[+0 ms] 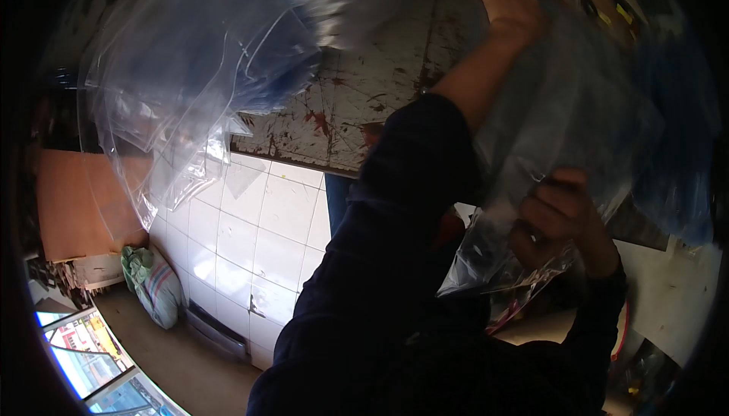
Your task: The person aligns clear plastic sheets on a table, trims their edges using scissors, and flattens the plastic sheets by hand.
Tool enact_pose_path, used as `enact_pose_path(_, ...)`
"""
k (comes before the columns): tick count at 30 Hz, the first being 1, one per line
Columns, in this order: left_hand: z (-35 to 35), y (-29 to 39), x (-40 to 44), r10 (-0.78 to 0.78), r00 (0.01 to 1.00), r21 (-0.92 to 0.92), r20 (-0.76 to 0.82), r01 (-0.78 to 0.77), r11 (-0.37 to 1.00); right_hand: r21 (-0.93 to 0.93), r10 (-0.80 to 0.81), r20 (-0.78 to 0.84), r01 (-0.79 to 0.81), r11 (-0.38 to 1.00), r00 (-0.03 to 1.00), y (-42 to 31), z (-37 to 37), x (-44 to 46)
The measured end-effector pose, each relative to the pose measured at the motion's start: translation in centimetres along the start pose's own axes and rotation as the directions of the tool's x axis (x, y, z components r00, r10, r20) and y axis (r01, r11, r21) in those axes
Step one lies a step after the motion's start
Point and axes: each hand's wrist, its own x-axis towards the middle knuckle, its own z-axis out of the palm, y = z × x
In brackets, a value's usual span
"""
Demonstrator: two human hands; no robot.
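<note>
My left hand (512, 10) reaches to the far side of the worn table, fingers spread flat at the edge of a clear plastic sheet (562, 105). My right hand (554, 219) is closer to my body, with its fingers curled round the near part of that sheet. The sheet drapes over the table's near edge, and its lower end hangs crumpled by my lap. Whether it is a single layer or a bag, I cannot tell.
A heap of clear plastic sheets (197, 59) overhangs the left of the scuffed table (357, 105). Bluish plastic (676, 143) lies at the right. White tiles (250, 219), a brown board (83, 200) and a stuffed sack (159, 287) are at lower left.
</note>
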Motion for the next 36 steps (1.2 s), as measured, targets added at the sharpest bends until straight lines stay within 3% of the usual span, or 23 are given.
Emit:
enact_pose_path(4, 2.1, -0.6, 1.9, -0.011, 1.0, -0.003, -0.027, 0.011, 1.0, -0.012, 0.024, 0.095, -0.023, 1.0, 0.995, -0.3, -0.4, -0.6)
enact_pose_path(6, 3.9, -0.6, 2.6, 0.015, 0.998, -0.024, -0.054, -0.016, 1.0, -0.027, 0.176, 0.092, -0.174, 0.984, 0.98, -0.7, 0.2, -1.2)
enact_pose_path(8, 6.2, -0.3, 3.1, -0.036, 0.867, 0.267, -0.496, 0.192, 0.944, -0.031, 0.295, 0.077, -0.293, 0.956, 0.952, -0.6, 0.3, -0.7)
enact_pose_path(9, 9.0, -1.6, 4.7, 0.009, 0.863, 0.021, -0.505, 0.002, 1.0, -0.036, 0.333, 0.049, -0.331, 0.943, 0.942, -0.4, 0.4, -0.2)
enact_pose_path(10, 11.4, -2.7, 6.9, 0.051, 0.854, -0.227, -0.518, -0.195, 0.954, -0.076, 0.31, -0.053, -0.313, 0.947, 0.949, 0.1, 0.8, 0.3)
enact_pose_path(11, 9.7, -3.2, 6.5, 0.016, 0.92, -0.301, -0.393, -0.145, 0.942, -0.112, 0.32, -0.054, -0.325, 0.939, 0.946, 0.0, 0.6, 0.6)
enact_pose_path(13, 7.7, -4.5, 6.4, -0.04, 0.946, -0.276, -0.321, -0.053, 0.96, -0.192, 0.669, 0.111, -0.645, 0.74, 0.735, -0.2, 0.2, 1.1)
enact_pose_path(14, 8.0, -5.2, 6.9, -0.041, 0.935, -0.239, -0.353, -0.048, 0.97, -0.22, 0.682, 0.098, -0.652, 0.725, 0.725, -0.5, -0.1, 1.3)
enact_pose_path(15, 8.8, -6.1, 7.7, -0.041, 0.922, -0.202, -0.385, -0.04, 0.979, -0.263, 0.73, 0.248, -0.682, 0.683, 0.636, -0.9, -0.4, 1.5)
enact_pose_path(16, 8.7, -8.0, 8.4, 0.108, 0.867, -0.219, -0.487, -0.241, 0.946, -0.305, 0.76, 0.389, -0.705, 0.64, 0.521, -1.1, -0.6, 1.6)
enact_pose_path(17, 8.0, -9.5, 8.9, 0.236, 0.775, -0.214, -0.586, -0.429, 0.878, -0.324, 0.774, 0.377, -0.711, 0.624, 0.508, -1.1, -0.6, 1.5)
enact_pose_path(19, 5.5, -9.9, 8.9, 0.142, 0.877, -0.54, -0.459, -0.402, 0.74, -0.206, 0.724, 0.441, -0.725, 0.657, 0.53, -1.1, -0.2, 0.8)
enact_pose_path(20, 2.2, -9.0, 7.2, -0.005, 0.991, -0.781, -0.131, -0.1, 0.617, -0.171, 0.723, 0.447, -0.743, 0.648, 0.527, -0.8, 0.0, 0.3)
enact_pose_path(23, -0.6, -9.8, 6.6, 0.096, 0.992, -0.768, -0.084, -0.126, 0.628, -0.169, 0.675, 0.483, -0.698, 0.696, 0.558, 0.6, 0.5, -0.9)
enact_pose_path(25, -3.0, -9.7, 5.0, -0.021, 0.979, -0.958, 0.205, 0.205, 0.2, -0.196, 0.664, 0.485, -0.669, 0.717, 0.57, 1.7, 1.2, -1.5)
enact_pose_path(26, -4.4, -9.6, 4.4, -0.022, 0.978, -0.957, 0.206, 0.206, 0.203, -0.211, 0.642, 0.496, -0.636, 0.742, 0.584, 2.2, 1.6, -1.6)
enact_pose_path(28, -7.8, -8.7, 2.9, 0.005, 1.0, -0.753, 0.018, 0.01, 0.658, -0.232, 0.642, 0.484, -0.62, 0.75, 0.595, 2.3, 2.0, -1.7)
enact_pose_path(30, -10.8, -4.9, -1.8, 0.248, 0.948, -0.618, -0.198, -0.317, 0.719, -0.261, 0.64, 0.476, -0.598, 0.758, 0.603, 2.5, 2.2, -1.8)
enact_pose_path(32, -11.1, -2.8, -6.7, 0.433, 0.894, -0.442, -0.121, -0.438, 0.783, -0.254, 0.628, 0.402, -0.578, 0.776, 0.667, 2.1, 2.4, -1.9)
enact_pose_path(34, -10.0, -2.9, -11.3, 0.611, 0.79, -0.271, 0.056, -0.577, 0.771, -0.299, 0.669, 0.419, -0.602, 0.74, 0.614, 1.4, 2.2, -1.7)
enact_pose_path(35, -9.1, -3.8, -12.7, 0.62, 0.783, -0.274, 0.059, -0.584, 0.764, -0.337, 0.699, 0.435, -0.617, 0.711, 0.567, 0.9, 2.1, -1.6)
enact_pose_path(36, -8.3, -4.8, -13.8, 0.614, 0.773, -0.088, 0.158, -0.609, 0.788, -0.345, 0.707, 0.429, -0.622, 0.703, 0.562, 0.1, 1.7, -1.5)
